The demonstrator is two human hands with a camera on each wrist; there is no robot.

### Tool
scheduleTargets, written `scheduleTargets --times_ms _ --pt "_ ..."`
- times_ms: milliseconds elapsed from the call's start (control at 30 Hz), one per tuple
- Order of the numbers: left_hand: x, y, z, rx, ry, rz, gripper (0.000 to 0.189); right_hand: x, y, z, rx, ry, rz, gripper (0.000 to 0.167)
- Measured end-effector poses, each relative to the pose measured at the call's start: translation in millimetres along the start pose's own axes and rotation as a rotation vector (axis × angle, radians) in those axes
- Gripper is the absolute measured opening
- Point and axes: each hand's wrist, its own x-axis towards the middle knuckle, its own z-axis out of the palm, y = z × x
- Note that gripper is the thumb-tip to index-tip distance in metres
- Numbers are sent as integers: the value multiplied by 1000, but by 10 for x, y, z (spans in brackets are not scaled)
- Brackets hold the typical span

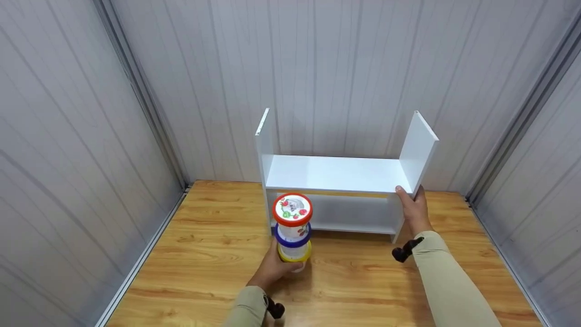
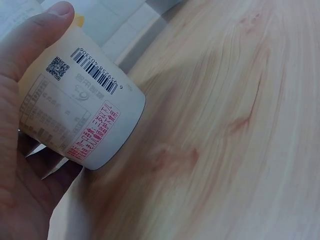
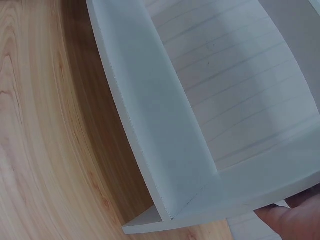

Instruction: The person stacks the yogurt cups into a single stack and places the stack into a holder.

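With left hand [image 1: 272,268] curled around lowest tub [image 2: 82,107], hold three-tub stack [image 1: 292,230] upright in front of white shelf unit [image 1: 336,173]; steady unit's side panel [image 1: 418,150], gripped in right hand [image 1: 416,212].

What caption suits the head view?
Left hand grips a stack of three tubs in front of a white shelf, which the right hand holds.

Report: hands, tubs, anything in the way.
Left hand grips bottom tub, three stacked. Right hand holds shelf, right side. Tubs partly hide shelf, head view.
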Motion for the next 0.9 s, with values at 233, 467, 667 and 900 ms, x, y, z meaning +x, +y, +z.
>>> scheduleTargets --times_ms 233,467,667,900 --pt "54 44 147 6 -3 -40 105 30 21 -15 5 -5 12 94" --pt "90 69 294 39 -12 -37 104 11 38 -5 0 3 -10 98" --pt "133 84 398 51 -41 -47 104 -29 -4 -4 12 -12 0 96" --pt "157 107 503 39 -55 -11 102 -233 -255 19 63 -31 -6 90"
